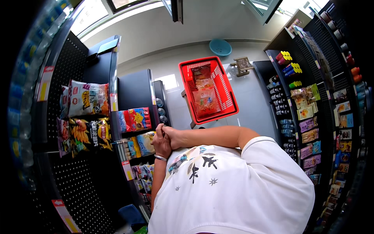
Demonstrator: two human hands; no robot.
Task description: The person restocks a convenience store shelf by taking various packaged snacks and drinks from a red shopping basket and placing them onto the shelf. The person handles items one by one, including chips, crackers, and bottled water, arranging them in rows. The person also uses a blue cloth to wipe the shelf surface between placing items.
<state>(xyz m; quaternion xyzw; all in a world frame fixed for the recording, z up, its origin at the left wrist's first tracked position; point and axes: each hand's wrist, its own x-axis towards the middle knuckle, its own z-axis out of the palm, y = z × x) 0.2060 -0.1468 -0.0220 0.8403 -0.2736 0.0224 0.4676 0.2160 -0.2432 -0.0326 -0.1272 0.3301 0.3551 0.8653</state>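
My left hand (161,145), with a silver bracelet at the wrist, and my right hand (173,136) touch each other at the left of my body. Their fingers are curled together, and whether anything lies between them cannot be seen. Close to the left hand on the shelf are yellow-and-blue snack packs (145,143). Red and blue snack packs (134,119) lie one level above. Beyond my right forearm, a red plastic shopping basket (233,108) rests on a wooden-legged support (188,109). It holds several clear and red packaged snacks (206,98).
Black shelving (131,84) flanks my left, with large chip bags (89,99) and a phone-like device (108,46) on top. Shelves (264,76) of bottles and packets line the right. A blue basin (220,47) and a small woven stool (242,65) stand on the tiled floor.
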